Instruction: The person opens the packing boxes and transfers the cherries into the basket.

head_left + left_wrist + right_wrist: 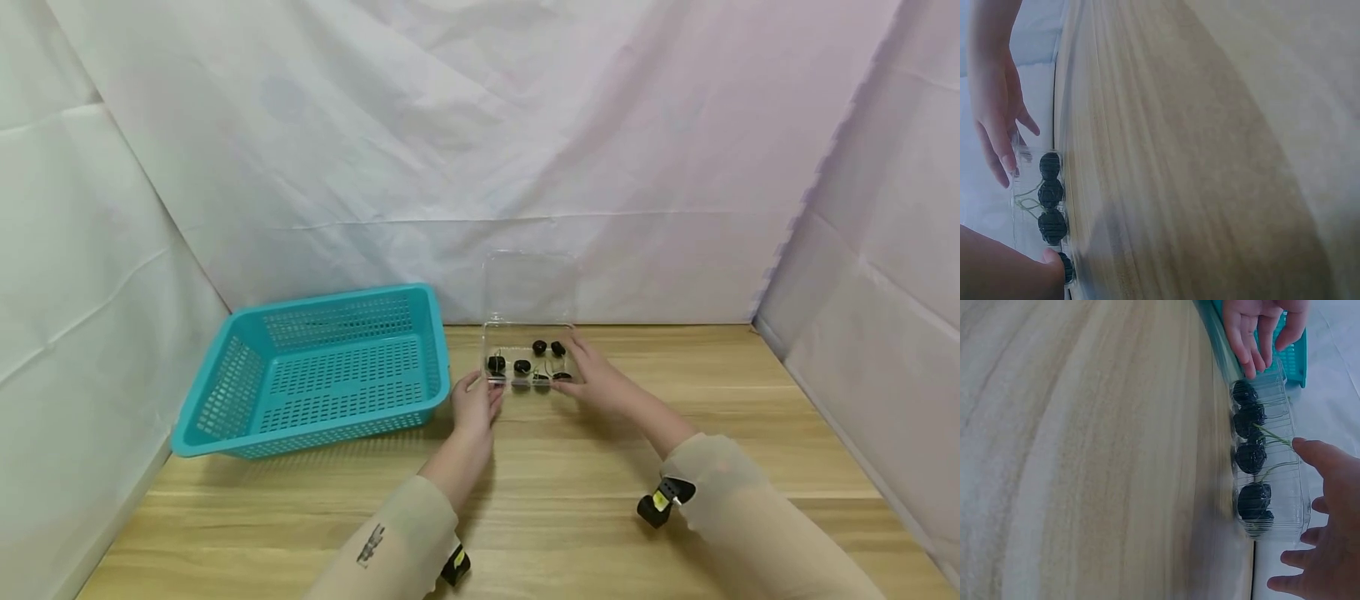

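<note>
We see a clear box [510, 343] on the far part of the wooden table [562, 517], between our two hands. Our left hand [474, 408] touches its near left corner, fingers loose and fairly straight; our right hand [600, 379] rests along its right side, fingers straight and spread, thumb against the near wall. Inside the box we see dark fruits [522, 366] with thin green stems [1272, 434]. The clear lid [529, 287] stands raised at the box's far edge, in front of a white cloth [450, 125]. To the left, just beside our left hand, we have a teal basket [337, 429]. We wear pale sleeves [405, 525], with a black device [656, 502] at each wrist.
</note>
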{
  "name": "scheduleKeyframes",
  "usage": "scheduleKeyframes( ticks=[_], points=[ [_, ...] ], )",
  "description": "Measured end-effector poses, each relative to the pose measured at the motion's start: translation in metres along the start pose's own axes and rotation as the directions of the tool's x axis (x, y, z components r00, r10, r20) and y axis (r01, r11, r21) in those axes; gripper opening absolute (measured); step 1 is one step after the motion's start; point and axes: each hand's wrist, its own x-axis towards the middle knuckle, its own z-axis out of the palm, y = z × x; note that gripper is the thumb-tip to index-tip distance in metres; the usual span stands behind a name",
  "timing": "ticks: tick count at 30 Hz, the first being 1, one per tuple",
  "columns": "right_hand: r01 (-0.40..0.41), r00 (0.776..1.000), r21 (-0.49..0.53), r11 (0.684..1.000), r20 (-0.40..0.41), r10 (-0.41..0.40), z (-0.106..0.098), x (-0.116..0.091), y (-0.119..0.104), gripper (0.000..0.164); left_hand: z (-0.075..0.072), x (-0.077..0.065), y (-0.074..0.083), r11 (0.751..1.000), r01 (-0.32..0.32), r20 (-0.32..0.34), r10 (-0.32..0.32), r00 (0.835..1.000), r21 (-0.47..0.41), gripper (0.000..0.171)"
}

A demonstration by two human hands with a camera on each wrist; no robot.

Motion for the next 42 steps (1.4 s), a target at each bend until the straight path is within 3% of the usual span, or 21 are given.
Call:
scheduleKeyframes(
  ticks=[8, 19, 23, 29, 33, 35, 37, 39, 42],
  points=[
    [-0.007, 1.0, -0.007, 1.0, 0.01, 0.007, 0.002, -0.004, 0.0, 0.087, -0.005, -0.008, 0.002, 0.998, 0.017, 0.019, -0.019, 1.0, 0.068, 0.058],
    [-0.008, 1.0, -0.026, 1.0, 0.009, 0.008, 0.0, -0.009, -0.001, 0.082, -0.014, -0.011, 0.001, 0.977, -0.044, 0.039, 0.037, 0.999, 0.209, 0.061],
    [-0.007, 1.0, -0.033, 0.999, -0.015, 0.006, -0.001, -0.01, -0.002, 0.079, -0.018, -0.02, 0.003, 0.96, -0.079, 0.098, 0.055, 0.994, 0.268, 0.062],
    [0.018, 0.997, -0.029, 0.999, -0.08, -0.02, -0.005, -0.012, -0.005, 0.067, -0.024, -0.032, 0.01, 0.922, -0.154, 0.216, 0.08, 0.973, 0.355, 0.06],
    [0.044, 0.993, -0.029, 0.999, -0.109, -0.047, -0.007, -0.016, -0.008, 0.057, -0.027, -0.033, 0.014, 0.898, -0.15, 0.261, 0.041, 0.965, 0.413, 0.054],
    [0.053, 0.991, -0.038, 0.998, -0.118, -0.057, -0.008, -0.019, -0.009, 0.053, -0.027, -0.032, 0.016, 0.872, -0.159, 0.284, 0.024, 0.959, 0.463, 0.05],
    [0.065, 0.989, -0.039, 0.997, -0.131, -0.069, -0.008, -0.022, -0.01, 0.05, -0.028, -0.032, 0.018, 0.823, -0.197, 0.318, 0.021, 0.948, 0.532, 0.046],
    [0.077, 0.986, -0.036, 0.996, -0.145, -0.082, -0.008, -0.025, -0.012, 0.047, -0.029, -0.032, 0.022, 0.748, -0.262, 0.36, 0.033, 0.932, 0.61, 0.042],
    [0.1, 0.981, -0.041, 0.994, -0.161, -0.105, -0.007, -0.028, -0.014, 0.044, -0.031, -0.035, 0.029, 0.589, -0.383, 0.423, 0.077, 0.903, 0.711, 0.04]
  ],
)
